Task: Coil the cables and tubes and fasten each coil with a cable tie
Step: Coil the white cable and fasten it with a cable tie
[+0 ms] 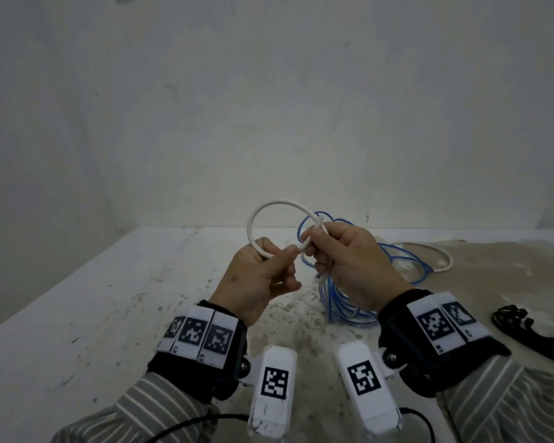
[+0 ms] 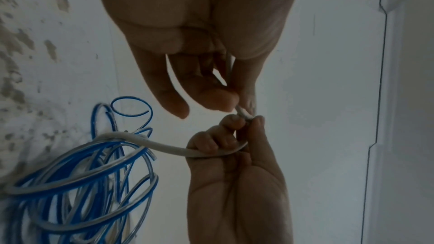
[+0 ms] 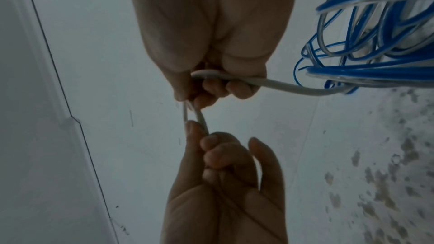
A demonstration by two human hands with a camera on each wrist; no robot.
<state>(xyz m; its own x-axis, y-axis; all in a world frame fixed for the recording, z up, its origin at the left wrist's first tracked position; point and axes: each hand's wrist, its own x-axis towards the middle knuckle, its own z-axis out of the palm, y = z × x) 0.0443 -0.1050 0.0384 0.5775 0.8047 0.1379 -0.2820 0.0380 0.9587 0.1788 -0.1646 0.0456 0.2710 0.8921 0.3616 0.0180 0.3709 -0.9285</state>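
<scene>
Both left hand and right hand pinching white cable loop; blue tube tangle under right grip, black cable ties well aside

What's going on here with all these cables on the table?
A person is coiling a thick white cable above a stained white table. The left hand pinches the bottom of the first loop, and the right hand grips where the loop crosses itself. The rest of the cable trails down into a loose tangle of blue and clear tubing. No tie is on it yet. A bundle of black cable ties lies at the right.
</scene>
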